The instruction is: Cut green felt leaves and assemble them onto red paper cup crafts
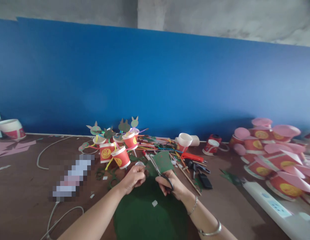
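Scissors (156,169) sit in my right hand (169,186), fingers clamped through the black loops, blades pointing toward eleven o'clock into a small green piece (164,160). My left hand (134,178) is pinched shut on that piece's edge, at nine o'clock of the blades. Both work above a large green sheet (147,216) at six o'clock on the table (25,200). I judge short snips best, turning the piece with the left hand, not the scissors. Red cups (121,157) at eleven o'clock carry a gold emblem; no writing is readable.
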`<state>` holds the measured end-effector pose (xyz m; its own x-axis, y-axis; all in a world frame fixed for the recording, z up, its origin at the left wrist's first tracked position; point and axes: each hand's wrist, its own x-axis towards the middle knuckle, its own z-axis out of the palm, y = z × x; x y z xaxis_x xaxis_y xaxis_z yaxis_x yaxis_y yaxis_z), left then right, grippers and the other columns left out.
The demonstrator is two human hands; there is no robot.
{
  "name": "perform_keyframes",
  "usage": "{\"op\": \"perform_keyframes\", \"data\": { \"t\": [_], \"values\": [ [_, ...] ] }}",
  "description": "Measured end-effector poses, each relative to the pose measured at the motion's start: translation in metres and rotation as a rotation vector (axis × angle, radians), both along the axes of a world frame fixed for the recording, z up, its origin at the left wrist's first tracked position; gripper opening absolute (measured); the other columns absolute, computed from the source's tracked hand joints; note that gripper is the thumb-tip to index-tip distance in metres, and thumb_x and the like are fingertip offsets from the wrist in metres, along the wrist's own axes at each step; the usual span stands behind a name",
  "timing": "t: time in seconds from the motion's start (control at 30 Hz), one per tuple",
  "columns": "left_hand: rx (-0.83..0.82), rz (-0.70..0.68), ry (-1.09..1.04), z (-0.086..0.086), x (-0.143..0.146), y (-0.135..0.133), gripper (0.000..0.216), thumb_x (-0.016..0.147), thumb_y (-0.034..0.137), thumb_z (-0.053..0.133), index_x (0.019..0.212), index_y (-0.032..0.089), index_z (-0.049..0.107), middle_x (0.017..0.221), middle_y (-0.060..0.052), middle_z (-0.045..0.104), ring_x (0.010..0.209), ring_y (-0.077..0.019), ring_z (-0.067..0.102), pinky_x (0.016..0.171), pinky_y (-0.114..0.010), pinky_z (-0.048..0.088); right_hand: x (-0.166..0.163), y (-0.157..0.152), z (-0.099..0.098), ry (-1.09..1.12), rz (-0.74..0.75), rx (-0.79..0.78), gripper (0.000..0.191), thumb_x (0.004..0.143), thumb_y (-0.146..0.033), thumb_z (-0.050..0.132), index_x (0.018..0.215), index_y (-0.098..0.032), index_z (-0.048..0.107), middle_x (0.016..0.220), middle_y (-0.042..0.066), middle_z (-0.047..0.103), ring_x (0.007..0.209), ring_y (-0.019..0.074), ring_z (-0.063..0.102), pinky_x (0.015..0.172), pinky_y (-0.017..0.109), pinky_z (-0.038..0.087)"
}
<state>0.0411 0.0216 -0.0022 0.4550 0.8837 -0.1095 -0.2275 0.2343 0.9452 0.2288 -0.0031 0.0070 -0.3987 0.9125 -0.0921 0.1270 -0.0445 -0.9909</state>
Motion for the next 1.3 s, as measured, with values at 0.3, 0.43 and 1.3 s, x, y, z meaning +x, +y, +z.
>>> {"op": "perform_keyframes", "data": {
  "t": [0.3,0.43,1.3],
  "values": [
    [0.079,-0.03,0.079,-0.002,-0.004,0.004,0.006,0.066,0.02,0.046,0.071,0.019,0.045,0.062,0.003,0.056,0.03,-0.0019,0.03,0.03,-0.017,0.009,0.007,0.003,-0.005,0.045,0.09,-0.049,0.036,0.071,-0.044,0.065,0.055,-0.014,0.052,0.037,-0.005,0.049,0.029,0.0039,0.04,0.032,0.015,0.023],
    [0.102,0.056,0.032,-0.003,-0.004,0.004,0.023,0.077,0.039,0.051,0.07,0.018,0.045,0.053,0.006,0.045,0.032,-0.0026,0.029,0.032,-0.017,0.011,0.007,0.003,-0.002,0.003,0.135,-0.055,0.037,0.072,-0.044,0.064,0.055,-0.015,0.051,0.037,-0.005,0.05,0.029,0.0034,0.038,0.032,0.016,0.023],
    [0.031,0.432,-0.05,-0.001,0.021,-0.009,0.029,0.067,0.04,0.069,0.062,0.012,0.064,0.042,0.006,0.041,0.04,-0.0049,0.032,0.041,-0.019,0.02,-0.028,-0.008,-0.016,0.049,-0.044,0.029,0.04,0.074,-0.052,0.059,0.085,-0.014,0.054,0.056,-0.002,0.059,0.047,0.0102,0.056,0.037,0.016,0.038]
  ]
}}
